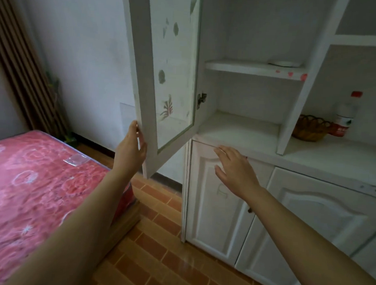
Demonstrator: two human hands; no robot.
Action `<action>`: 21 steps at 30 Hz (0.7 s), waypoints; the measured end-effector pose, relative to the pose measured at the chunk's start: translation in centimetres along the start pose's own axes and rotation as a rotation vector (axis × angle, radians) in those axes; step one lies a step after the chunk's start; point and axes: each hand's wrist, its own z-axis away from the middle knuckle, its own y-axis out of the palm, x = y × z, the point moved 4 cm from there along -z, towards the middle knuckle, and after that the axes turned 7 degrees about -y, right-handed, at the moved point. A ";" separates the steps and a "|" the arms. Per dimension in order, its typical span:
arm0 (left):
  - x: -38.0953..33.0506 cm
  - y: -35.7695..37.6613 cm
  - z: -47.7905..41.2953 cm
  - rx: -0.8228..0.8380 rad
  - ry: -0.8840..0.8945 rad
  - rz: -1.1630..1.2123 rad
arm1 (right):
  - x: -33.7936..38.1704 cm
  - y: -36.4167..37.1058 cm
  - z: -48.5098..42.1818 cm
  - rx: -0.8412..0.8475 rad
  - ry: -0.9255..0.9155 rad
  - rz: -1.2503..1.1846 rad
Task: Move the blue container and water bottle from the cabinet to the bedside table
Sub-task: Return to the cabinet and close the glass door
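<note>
Head view: white cabinet [243,127] fills right half of frame, its glass-paned door [164,76] swung open at upper centre. Left hand [132,148] grips the door's lower outer edge, fingers wrapped round the frame. Right hand [235,168] spread open, holding nothing, hovering just before the lower door [214,199] under the open compartment. Water bottle [345,114], red cap and red label, stands upright on the worktop [333,155] at right edge, just beside a woven basket [310,128]. Blue container not in view. Bed with red mattress [36,183] lower left.
</note>
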 end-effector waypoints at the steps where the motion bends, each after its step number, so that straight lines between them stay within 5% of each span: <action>1: -0.2 0.1 0.1 0.000 0.000 0.010 | -0.3 -0.2 0.4 -0.007 0.008 0.005; 21: -7.9 4.8 4.9 0.040 0.074 0.067 | -7.2 -4.4 8.0 -0.007 0.143 0.084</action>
